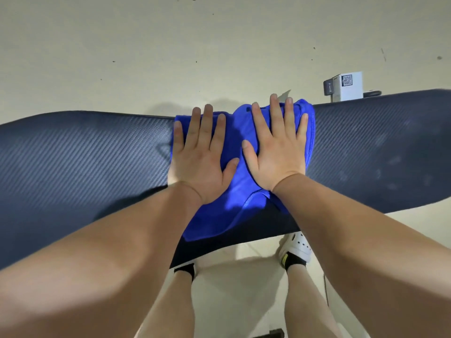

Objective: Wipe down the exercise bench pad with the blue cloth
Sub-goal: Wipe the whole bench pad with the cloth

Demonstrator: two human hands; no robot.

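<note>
**Both palms flat on the cloth, mid-bench**

A pale beige floor [219, 45], flecked with small dark specks, runs under everything I see from here. Nearest me, a white perforated clog [296, 247] over a black sock stands just below the near edge of the bench. Above it, the long dark navy exercise bench pad with a woven, carbon-look vinyl skin [85, 154] stretches left to right across the view.

The bright blue microfibre cloth [234, 191] lies across the middle of the pad. Its near corner drapes over the near edge and its far side is bunched up at the far edge. My left hand [200, 162] and right hand [275, 152] press on it side by side, palms down. The fingers are straight and spread wide, gripping nothing, and the thumbs almost meet. Beyond the pad, far right, stands a small white box with a QR label [346, 85].

I judge the wipe to be in hand, with much of the pad left to cover. Faint pale smudges show on the right stretch. To do it well I would bear down evenly through both palms and slide the cloth along the pad's length in overlapping passes. I would flatten the fold under the right hand first so it doesn't ruck, and carry each pass over the edges.
</note>
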